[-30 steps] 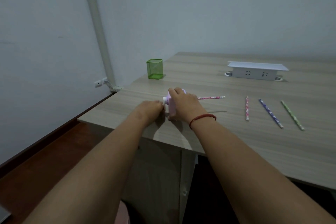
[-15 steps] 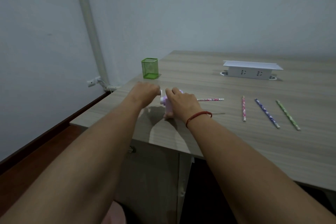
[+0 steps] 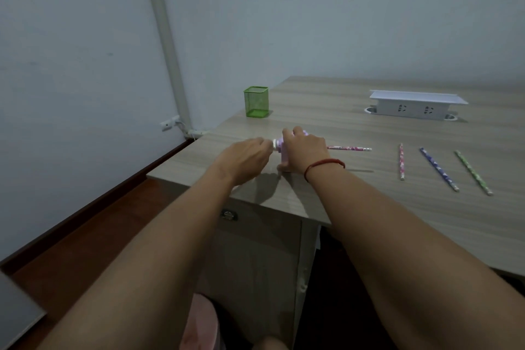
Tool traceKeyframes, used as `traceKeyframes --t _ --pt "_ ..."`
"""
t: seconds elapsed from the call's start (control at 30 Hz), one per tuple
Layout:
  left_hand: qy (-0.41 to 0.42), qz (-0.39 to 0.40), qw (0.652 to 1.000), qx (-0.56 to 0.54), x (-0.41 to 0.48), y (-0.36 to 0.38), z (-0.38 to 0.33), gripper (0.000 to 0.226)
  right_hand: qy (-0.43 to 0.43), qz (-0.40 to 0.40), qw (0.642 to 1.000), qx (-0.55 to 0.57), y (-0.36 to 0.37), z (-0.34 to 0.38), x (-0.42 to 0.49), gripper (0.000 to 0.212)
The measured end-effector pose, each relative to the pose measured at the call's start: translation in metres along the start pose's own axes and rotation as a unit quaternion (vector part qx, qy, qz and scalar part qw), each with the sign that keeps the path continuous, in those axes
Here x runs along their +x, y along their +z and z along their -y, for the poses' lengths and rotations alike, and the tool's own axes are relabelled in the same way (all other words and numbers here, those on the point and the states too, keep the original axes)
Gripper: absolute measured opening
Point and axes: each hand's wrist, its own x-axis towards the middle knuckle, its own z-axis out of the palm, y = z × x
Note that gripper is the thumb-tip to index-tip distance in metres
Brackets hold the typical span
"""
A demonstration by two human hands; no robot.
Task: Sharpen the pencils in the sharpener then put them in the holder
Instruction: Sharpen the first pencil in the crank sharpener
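A small pink sharpener (image 3: 281,148) stands near the table's left front corner. My right hand (image 3: 305,150) grips its body from above. My left hand (image 3: 247,158) holds the white crank at its left end, fingers curled round it. A pink patterned pencil (image 3: 349,148) sticks out of the sharpener's right side, lying level. Three more pencils lie on the table to the right: a pink one (image 3: 401,161), a purple one (image 3: 439,169) and a green one (image 3: 473,173). The green mesh holder (image 3: 256,101) stands behind, near the left edge.
A white socket box (image 3: 414,105) sits on the wooden table (image 3: 326,111) at the back right. The table's left edge runs close beside my left hand. A wall outlet (image 3: 169,123) and a pipe are at the left, with a cabinet under the table.
My left hand has circled at the crank: low beside the sharpener, then higher, now level with it again. My right hand has stayed on the sharpener. The camera shifted slightly.
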Motion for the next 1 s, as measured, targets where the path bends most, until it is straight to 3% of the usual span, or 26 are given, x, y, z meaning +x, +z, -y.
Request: traceKeyframes --t 0.27,0.53,0.77,1.0 --pt "-0.006 0.031 0.999 0.015 0.001 0.002 0.0 0.018 0.009 -0.001 1.0 0.015 0.005 -0.001 0.004 0.068" --pt "-0.099 0.117 0.988 -0.028 0.009 0.025 -0.012 0.023 0.004 -0.026 0.999 0.033 0.01 -0.002 0.004 0.062" --pt "0.0 0.091 0.993 0.074 0.01 0.036 0.002 0.017 -0.015 -0.05 0.999 0.014 0.013 -0.004 0.005 0.066" --pt "-0.025 0.122 0.981 0.15 0.048 0.035 0.012 0.019 -0.022 -0.054 0.998 0.004 0.012 -0.005 0.003 0.068"
